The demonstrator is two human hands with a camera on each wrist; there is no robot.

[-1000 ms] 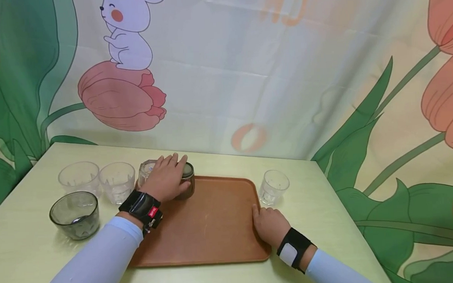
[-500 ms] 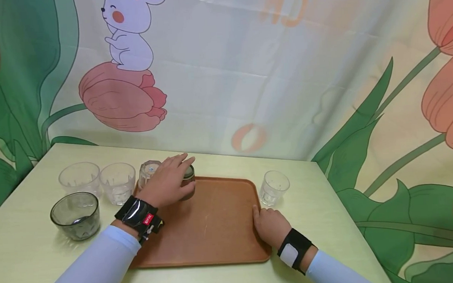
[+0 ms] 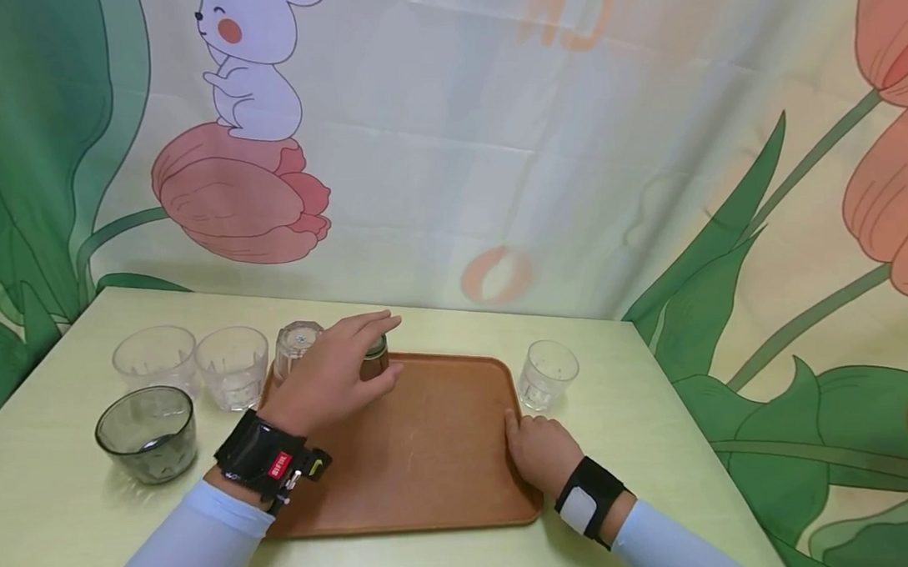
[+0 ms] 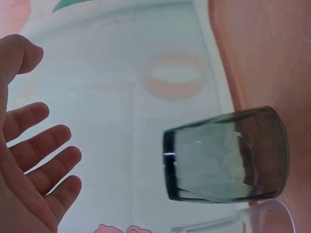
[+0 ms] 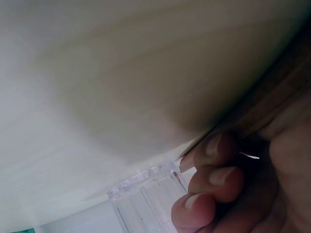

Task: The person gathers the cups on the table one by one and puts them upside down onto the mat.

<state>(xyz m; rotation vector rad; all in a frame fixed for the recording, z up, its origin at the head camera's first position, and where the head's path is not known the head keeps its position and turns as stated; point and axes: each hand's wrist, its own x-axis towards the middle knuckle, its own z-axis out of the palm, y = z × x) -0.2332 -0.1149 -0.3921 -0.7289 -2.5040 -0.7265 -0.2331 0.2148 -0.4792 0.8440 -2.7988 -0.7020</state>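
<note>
A brown tray (image 3: 422, 451) lies on the table. At its back left stand a dark smoky glass (image 3: 377, 361) and a clear glass (image 3: 294, 343), both upside down. My left hand (image 3: 333, 375) is over this corner with its fingers spread, partly covering both glasses in the head view. In the left wrist view, a gap separates the fingers (image 4: 51, 145) from the dark glass (image 4: 226, 158). My right hand (image 3: 542, 451) grips the tray's right rim, its fingers (image 5: 214, 177) curled at the edge.
Left of the tray, two clear glasses (image 3: 156, 352) (image 3: 233, 366) and a smoky glass bowl (image 3: 147, 436) stand upright on the table (image 3: 626, 478). Another clear glass (image 3: 549, 372) is just beyond the tray's right edge. A printed curtain (image 3: 434, 151) hangs behind the table.
My left hand has lifted off the dark glass, its thumb and fingers spreading and shifting slightly right. The glass stays on the tray. My right hand keeps its place on the rim.
</note>
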